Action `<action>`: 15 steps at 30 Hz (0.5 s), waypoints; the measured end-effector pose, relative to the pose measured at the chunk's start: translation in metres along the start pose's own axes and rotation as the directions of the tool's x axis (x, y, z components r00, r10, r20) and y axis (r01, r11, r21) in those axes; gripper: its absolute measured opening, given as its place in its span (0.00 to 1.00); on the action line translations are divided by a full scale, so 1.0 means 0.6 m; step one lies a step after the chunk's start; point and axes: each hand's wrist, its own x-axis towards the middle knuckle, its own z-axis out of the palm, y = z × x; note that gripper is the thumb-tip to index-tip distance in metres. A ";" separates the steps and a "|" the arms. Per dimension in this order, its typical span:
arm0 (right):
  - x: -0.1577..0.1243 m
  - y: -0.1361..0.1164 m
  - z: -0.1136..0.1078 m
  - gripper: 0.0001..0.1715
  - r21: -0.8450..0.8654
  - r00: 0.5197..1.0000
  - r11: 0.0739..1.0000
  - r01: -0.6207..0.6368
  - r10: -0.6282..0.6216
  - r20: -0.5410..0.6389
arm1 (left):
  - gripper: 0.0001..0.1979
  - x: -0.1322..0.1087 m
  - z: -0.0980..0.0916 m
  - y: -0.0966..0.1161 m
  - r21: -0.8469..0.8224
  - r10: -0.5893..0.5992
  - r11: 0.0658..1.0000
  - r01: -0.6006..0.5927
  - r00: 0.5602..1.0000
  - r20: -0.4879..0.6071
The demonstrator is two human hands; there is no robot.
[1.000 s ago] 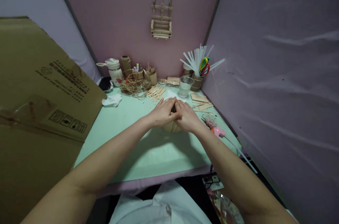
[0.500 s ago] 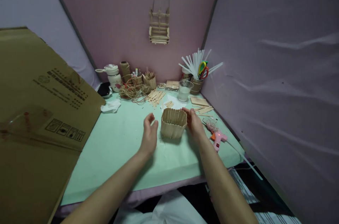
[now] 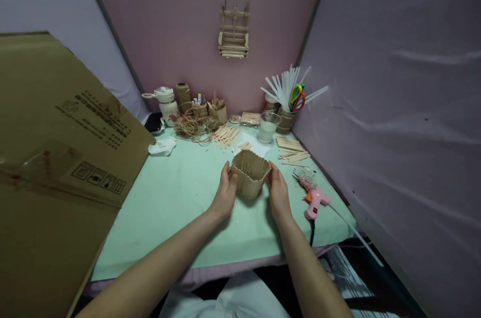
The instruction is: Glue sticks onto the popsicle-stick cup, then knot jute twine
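Between my two hands is a small basket [image 3: 248,185] made of upright wooden craft sticks, its top open and turned at an angle to me. My left hand [image 3: 225,193] is closed on its left side, thumb at the near face and fingers behind. On the opposite side my right hand [image 3: 278,190] grips the right corner, with the fingertips near the rim. To the right of that hand lies a pink hot glue gun [image 3: 315,200] with a lit red light and a glue stick trailing from its back.
Craft sticks [image 3: 295,156] lie at the right, near a clear plastic cup [image 3: 267,127] and a holder [image 3: 287,120] of glue sticks and scissors. Tangled twine [image 3: 193,129] and a white bottle [image 3: 167,105] stand at the back left. A cardboard box [image 3: 75,157] flanks the left side.
My left hand has come in from the left and taken hold of the basket. The basket has turned a little, and the whole view has shifted slightly.
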 end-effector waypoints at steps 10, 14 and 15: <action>-0.028 -0.079 -0.019 0.10 -0.498 0.780 0.603 0.623 -0.530 0.334 | 0.19 0.076 -0.088 0.070 0.349 0.481 0.642 -0.683 0.713 0.510; -0.028 -0.078 -0.008 0.08 -0.563 0.779 0.543 0.623 -0.491 0.390 | 0.14 0.080 -0.076 0.082 0.372 0.408 0.638 -0.673 0.707 0.578; -0.028 -0.077 -0.007 0.07 -0.574 0.781 0.534 0.621 -0.481 0.399 | 0.14 0.080 -0.074 0.082 0.381 0.387 0.640 -0.667 0.709 0.590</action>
